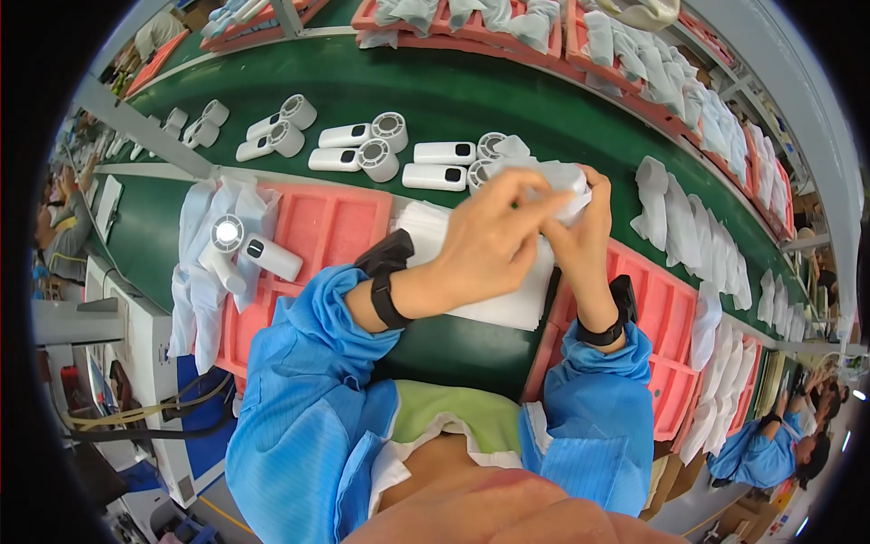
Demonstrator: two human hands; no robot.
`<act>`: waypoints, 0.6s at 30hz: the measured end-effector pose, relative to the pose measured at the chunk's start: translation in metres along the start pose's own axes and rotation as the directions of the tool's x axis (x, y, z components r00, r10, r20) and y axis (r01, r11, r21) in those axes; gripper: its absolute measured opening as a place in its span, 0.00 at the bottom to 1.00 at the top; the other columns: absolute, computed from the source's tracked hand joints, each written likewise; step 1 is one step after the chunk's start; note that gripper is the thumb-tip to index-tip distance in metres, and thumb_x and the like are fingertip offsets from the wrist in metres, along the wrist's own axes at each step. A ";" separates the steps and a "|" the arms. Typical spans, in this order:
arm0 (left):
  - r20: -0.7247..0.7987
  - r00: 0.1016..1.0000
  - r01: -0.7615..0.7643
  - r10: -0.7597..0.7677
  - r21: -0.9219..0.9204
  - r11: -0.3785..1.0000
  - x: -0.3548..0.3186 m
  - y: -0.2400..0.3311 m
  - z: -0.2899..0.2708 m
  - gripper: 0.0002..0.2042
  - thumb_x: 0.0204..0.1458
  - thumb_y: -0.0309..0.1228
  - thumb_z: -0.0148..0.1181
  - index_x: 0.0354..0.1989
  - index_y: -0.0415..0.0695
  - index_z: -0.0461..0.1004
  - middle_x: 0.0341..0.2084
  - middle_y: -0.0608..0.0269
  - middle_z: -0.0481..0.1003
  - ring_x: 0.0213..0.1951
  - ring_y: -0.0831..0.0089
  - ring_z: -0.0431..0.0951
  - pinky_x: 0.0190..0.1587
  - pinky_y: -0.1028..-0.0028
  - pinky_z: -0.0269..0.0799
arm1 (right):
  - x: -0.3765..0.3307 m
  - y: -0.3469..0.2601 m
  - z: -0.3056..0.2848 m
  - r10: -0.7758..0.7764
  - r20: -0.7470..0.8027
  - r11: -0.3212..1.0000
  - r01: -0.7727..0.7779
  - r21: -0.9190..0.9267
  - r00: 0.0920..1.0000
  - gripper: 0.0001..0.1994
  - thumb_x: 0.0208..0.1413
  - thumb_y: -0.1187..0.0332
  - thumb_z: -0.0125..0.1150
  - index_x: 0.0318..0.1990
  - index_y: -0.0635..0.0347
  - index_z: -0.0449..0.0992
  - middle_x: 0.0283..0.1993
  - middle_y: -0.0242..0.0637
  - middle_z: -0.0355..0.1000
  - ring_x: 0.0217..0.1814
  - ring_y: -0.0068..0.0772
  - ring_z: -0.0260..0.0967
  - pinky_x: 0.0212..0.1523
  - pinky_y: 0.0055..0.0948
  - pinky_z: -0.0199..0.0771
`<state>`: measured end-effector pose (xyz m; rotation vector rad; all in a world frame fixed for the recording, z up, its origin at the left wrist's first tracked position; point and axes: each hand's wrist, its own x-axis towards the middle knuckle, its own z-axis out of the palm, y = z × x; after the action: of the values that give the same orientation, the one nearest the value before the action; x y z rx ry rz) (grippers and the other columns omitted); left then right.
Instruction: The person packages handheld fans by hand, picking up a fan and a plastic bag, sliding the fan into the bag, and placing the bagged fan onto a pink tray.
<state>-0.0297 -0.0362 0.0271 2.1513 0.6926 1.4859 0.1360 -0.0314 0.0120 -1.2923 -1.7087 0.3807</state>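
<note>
Both of my hands are at a thin white bag (566,179) in front of my chest, at the near edge of the green belt. My right hand (584,238) grips it from the right side, fingers wrapped round it. My left hand (494,231) comes in from the left, its fingers bent and pressed against the bag's near side. What the bag contains, if anything, is hidden by my fingers. Just beyond my left hand lie white handheld fans (435,177) with round grille heads, partly covered by the bag. A stack of flat white bags (507,304) lies below my hands.
More white fans (344,160) lie in pairs along the green belt (362,82). Pink trays (331,222) flank me; bagged pieces hang over the right one. At left, two fans (272,258) rest on white bags. Wrapped pieces (666,204) line the belt's right. A co-worker (770,449) is lower right.
</note>
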 end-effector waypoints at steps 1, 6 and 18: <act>0.028 0.996 0.083 -0.084 0.028 0.996 0.007 0.003 -0.003 0.23 0.40 0.18 0.67 0.50 0.44 0.76 0.41 0.56 0.73 0.38 0.63 0.77 0.36 0.69 0.75 | 0.000 0.002 -0.003 0.131 0.004 0.985 -0.130 0.113 0.991 0.34 0.45 0.75 0.65 0.63 0.66 0.58 0.51 0.45 0.65 0.54 0.38 0.67 0.53 0.32 0.69; 0.029 0.990 0.132 -0.136 0.092 0.987 0.028 -0.010 -0.001 0.25 0.36 0.22 0.70 0.48 0.43 0.75 0.47 0.55 0.69 0.41 0.62 0.75 0.40 0.69 0.74 | -0.004 -0.010 -0.007 0.126 0.073 0.885 -0.146 0.443 0.989 0.36 0.42 0.73 0.69 0.61 0.66 0.60 0.50 0.42 0.67 0.54 0.34 0.68 0.54 0.32 0.68; -0.033 0.987 0.142 -0.159 -0.291 0.946 0.057 -0.013 -0.008 0.20 0.36 0.27 0.75 0.42 0.45 0.77 0.51 0.58 0.66 0.53 0.65 0.67 0.54 0.67 0.64 | 0.013 0.021 -0.049 -0.101 0.158 0.994 0.105 -0.017 0.982 0.25 0.43 0.74 0.67 0.52 0.66 0.69 0.37 0.45 0.74 0.40 0.47 0.75 0.42 0.35 0.74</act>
<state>-0.0216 0.0103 0.0631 1.8040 0.6027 1.4704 0.1881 -0.0251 0.0293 -1.2128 -1.9101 0.4105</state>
